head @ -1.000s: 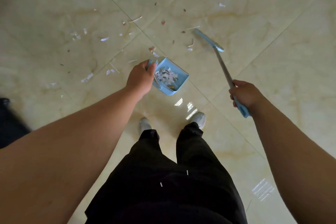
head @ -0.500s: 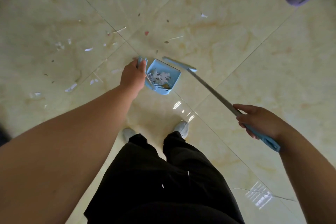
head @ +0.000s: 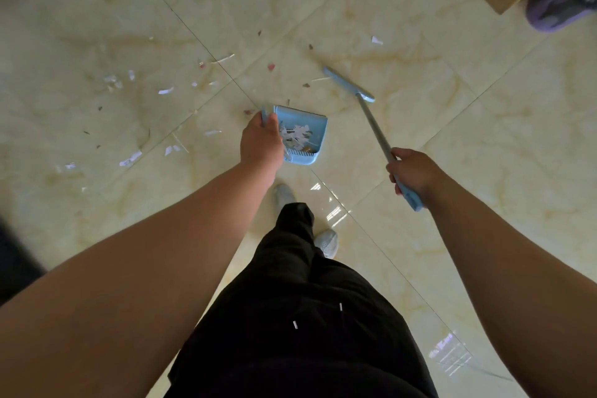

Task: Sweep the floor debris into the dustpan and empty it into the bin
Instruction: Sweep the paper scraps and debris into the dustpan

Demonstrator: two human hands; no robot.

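Head view: left hand (head: 260, 140) grips the handle of the blue dustpan (head: 310, 129), which is already holding bits, just ahead of me. The right hand (head: 412, 171) wraps the pole of the broom (head: 372, 121). The paper scraps (head: 166, 90) on the floor (head: 468, 139) look feather-light, so I'd sweep gently and keep the pan level.

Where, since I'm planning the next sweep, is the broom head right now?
In the head view the broom head is above centre, beyond and right of the dustpan, apart from it.
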